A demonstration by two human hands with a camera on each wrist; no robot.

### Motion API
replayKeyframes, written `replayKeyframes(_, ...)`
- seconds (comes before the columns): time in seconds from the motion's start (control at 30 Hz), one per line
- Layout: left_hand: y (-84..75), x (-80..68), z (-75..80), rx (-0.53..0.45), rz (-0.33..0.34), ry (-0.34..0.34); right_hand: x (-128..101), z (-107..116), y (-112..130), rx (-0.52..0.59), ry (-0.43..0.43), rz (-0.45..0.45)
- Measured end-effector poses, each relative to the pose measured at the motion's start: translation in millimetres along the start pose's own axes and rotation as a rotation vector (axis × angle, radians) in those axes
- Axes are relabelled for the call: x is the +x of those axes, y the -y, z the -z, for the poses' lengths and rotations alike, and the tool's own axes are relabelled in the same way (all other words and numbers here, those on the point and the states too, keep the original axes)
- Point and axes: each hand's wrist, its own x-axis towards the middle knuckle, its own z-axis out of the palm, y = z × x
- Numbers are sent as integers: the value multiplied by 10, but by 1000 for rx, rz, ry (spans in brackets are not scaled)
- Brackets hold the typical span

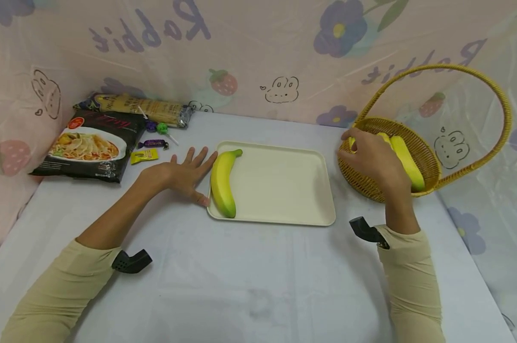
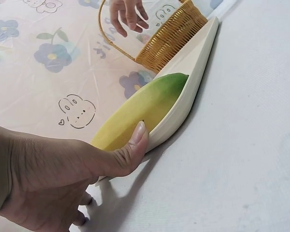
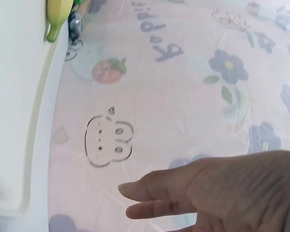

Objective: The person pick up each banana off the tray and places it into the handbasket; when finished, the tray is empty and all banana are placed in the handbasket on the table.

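A yellow banana (image 1: pixel 223 186) with green ends lies lengthwise along the left side of a cream rectangular tray (image 1: pixel 284 186). My left hand (image 1: pixel 185 174) is spread beside that side, fingertips and thumb right at the rim; in the left wrist view the thumb overlaps the banana (image 2: pixel 140 106). Over the left part of a wicker basket (image 1: pixel 361 186) hovers my right hand (image 1: pixel 376 155), fingers loosely bent and holding nothing. Long yellow-green fruit (image 1: pixel 408 164) rests in the basket, partly hidden by this hand. Bare fingers (image 3: pixel 154 188) show against the curtain in the right wrist view.
At the back left lie a black noodle packet (image 1: pixel 91 145), a long gold packet (image 1: pixel 143 107), lollipops (image 1: pixel 162 127), a purple candy (image 1: pixel 153 144) and a yellow candy (image 1: pixel 144 156). The basket's tall handle (image 1: pixel 508 112) arches up at right. A patterned curtain (image 1: pixel 250 57) borders the white table.
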Motion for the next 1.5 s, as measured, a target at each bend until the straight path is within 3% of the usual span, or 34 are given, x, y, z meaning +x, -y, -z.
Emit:
replayKeyframes(0.23, -15, -23, -9, 7, 1, 0, -49, -21, 300, 26, 27, 61)
replayKeyframes(0.67, -17, -15, -3, 15, -1, -2, -17, -215, 813, -39, 53, 202)
replayKeyframes(1.5, -37, -7, 24, 35, -3, 4, 156, -707, 1491, -39, 170, 375)
